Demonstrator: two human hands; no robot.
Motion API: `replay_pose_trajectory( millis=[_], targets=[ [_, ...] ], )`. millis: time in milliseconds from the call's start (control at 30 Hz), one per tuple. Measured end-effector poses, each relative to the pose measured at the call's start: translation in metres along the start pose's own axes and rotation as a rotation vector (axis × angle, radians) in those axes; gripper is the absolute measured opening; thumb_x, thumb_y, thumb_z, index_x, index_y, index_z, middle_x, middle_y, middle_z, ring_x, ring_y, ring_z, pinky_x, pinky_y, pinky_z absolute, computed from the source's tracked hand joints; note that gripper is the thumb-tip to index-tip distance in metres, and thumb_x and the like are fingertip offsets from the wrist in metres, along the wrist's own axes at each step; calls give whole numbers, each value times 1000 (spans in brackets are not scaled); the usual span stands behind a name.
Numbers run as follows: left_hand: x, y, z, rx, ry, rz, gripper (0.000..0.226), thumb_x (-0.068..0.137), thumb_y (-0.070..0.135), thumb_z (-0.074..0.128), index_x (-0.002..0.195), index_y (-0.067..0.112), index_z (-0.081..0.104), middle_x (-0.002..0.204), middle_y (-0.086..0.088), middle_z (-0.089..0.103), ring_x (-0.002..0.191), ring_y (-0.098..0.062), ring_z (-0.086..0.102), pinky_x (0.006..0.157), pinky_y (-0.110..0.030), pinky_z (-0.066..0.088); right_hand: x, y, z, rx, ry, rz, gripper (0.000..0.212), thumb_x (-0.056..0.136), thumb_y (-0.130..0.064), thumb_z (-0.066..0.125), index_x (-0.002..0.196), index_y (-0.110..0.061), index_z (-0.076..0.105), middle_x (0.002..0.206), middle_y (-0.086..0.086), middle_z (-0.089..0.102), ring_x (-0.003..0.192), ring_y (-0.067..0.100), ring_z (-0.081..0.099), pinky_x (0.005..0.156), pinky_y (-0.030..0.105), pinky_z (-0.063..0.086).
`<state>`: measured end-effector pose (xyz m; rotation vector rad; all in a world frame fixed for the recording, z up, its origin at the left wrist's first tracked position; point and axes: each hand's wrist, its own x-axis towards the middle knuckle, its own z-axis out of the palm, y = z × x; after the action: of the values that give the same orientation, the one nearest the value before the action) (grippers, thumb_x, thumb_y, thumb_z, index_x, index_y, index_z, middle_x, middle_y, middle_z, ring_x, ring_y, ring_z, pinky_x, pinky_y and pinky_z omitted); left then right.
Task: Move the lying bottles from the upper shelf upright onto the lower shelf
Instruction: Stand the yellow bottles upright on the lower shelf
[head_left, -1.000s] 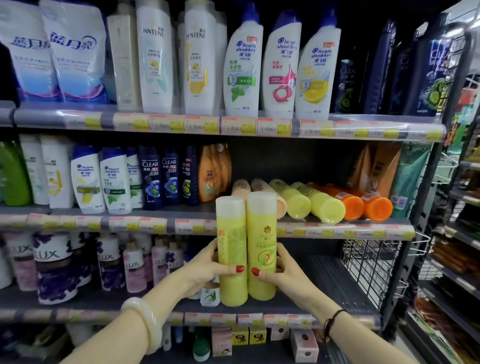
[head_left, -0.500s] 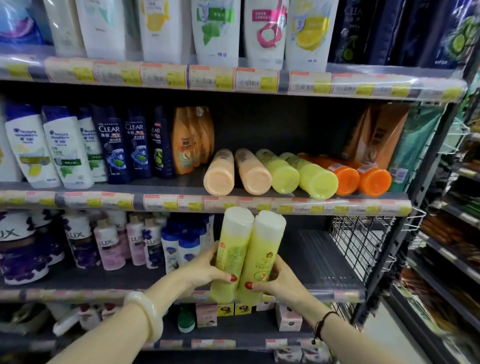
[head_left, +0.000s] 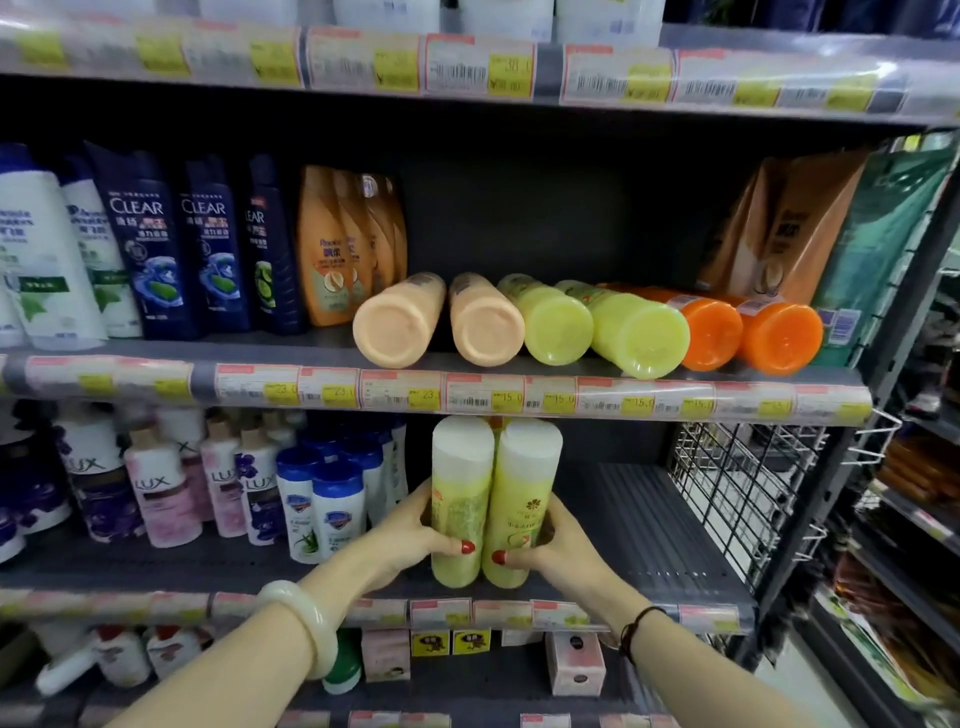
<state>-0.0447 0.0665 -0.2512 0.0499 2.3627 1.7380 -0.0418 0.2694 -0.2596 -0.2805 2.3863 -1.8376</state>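
Two yellow-green bottles with white caps stand upright side by side on the lower shelf (head_left: 670, 566). My left hand (head_left: 402, 540) grips the left yellow bottle (head_left: 461, 499). My right hand (head_left: 558, 553) grips the right yellow bottle (head_left: 524, 504). On the upper shelf (head_left: 311, 343) several bottles lie with their bases toward me: two peach bottles (head_left: 397, 328), two yellow-green bottles (head_left: 640, 331) and two orange bottles (head_left: 779, 338).
Blue-capped white bottles (head_left: 324, 512) and Lux bottles (head_left: 161, 493) stand left of my hands. A wire grid panel (head_left: 737, 493) closes the shelf's right side. Clear shampoo bottles (head_left: 150, 244) and orange pouches (head_left: 779, 234) flank the lying bottles above.
Both hands have carried the two yellow bottles down from in front of the upper shelf edge and set them upright on the lower shelf. The camera has moved closer and tilted down.
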Motion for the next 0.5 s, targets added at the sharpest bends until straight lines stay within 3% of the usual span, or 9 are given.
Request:
replay_pose_trajectory(
  millis=[233,500],
  targets=[
    [29,-20,-1,-47,54,-24,99,54,14,83,141,24,36,134,-1,58,125,-20,51,111,-47,38,31,21,7,81,6,3,61,65,6,78,117,-12,52,103,-1,67,92,6,63,71,19,52],
    [53,-35,-9,-150,95,-48,89,63,2,78,140,24,39,130,-3,61,122,-23,55,110,-48,38,53,36,18,120,-6,-18,58,66,6,77,113,-17,51,99,-6,65,91,5,62,68,19,51]
  ],
)
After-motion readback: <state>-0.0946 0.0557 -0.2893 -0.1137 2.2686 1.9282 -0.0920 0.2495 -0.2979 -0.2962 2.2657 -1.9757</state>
